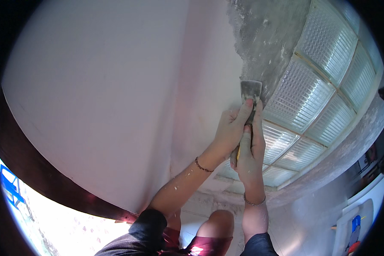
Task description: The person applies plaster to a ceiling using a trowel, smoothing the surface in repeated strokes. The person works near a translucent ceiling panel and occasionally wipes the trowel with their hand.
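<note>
Both of my hands are closed on a scraper [251,88] with a flat, dusty metal blade. Its blade lies against the wall, at the lower end of a bare grey patch [271,40] that borders the white paint. My left hand [231,128] comes in from the left, its thumb pressed near the base of the blade. My right hand [251,155] is wrapped round the handle, one finger stretched up along the tool. A bit of yellow on the handle shows between the hands. Pale dust coats my fingers, and flecks stick to my left forearm.
Ribbed glass blocks [296,96] form a window just right of the scraper. The white wall [102,81] fills the left side, with a dark brown edge [38,164] at lower left. A blue object [12,185] stands beyond it; more things lie at lower right.
</note>
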`<state>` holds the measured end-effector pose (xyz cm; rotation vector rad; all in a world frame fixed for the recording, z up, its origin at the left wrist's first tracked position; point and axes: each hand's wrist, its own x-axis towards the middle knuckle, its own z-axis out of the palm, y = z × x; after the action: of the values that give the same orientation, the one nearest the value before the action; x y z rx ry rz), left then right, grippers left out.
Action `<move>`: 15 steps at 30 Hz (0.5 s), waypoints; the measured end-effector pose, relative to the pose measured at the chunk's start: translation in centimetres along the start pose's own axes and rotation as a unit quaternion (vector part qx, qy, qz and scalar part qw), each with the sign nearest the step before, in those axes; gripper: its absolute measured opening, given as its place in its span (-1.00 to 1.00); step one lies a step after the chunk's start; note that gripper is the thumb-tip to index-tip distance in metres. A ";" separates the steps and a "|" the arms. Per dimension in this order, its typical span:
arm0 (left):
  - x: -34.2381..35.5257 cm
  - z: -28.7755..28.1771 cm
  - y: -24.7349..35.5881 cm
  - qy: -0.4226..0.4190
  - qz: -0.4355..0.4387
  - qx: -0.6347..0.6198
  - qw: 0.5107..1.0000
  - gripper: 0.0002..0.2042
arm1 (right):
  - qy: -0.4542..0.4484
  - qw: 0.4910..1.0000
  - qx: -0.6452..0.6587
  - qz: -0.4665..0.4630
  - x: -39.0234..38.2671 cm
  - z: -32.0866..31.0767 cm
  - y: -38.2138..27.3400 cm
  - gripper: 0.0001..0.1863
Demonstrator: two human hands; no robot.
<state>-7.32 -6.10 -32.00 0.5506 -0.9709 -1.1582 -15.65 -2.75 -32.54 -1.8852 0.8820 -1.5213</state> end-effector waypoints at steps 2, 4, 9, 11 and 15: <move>0.1 0.1 0.3 -0.007 0.009 -0.029 1.000 -0.47 | -0.012 1.000 0.005 -0.012 0.1 0.1 -0.3 -0.42; 0.0 0.1 0.5 -0.011 -0.005 -0.010 1.000 -0.47 | -0.012 1.000 0.018 0.023 0.0 0.1 -0.6 -0.42; 0.0 0.1 0.9 -0.003 -0.004 -0.007 1.000 -0.47 | -0.011 0.999 0.017 0.032 0.1 0.0 -1.1 -0.43; 0.2 0.1 1.0 -0.030 0.019 -0.031 0.999 -0.46 | -0.030 0.999 0.035 0.004 0.5 -0.1 -1.2 -0.43; 0.3 0.2 1.2 0.000 0.004 0.011 1.000 -0.46 | -0.014 1.000 0.013 0.020 0.4 -0.1 -1.7 -0.40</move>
<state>-6.85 -5.98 -30.89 0.5636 -0.9873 -1.1410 -15.47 -1.96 -30.96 -1.8554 0.8791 -1.4727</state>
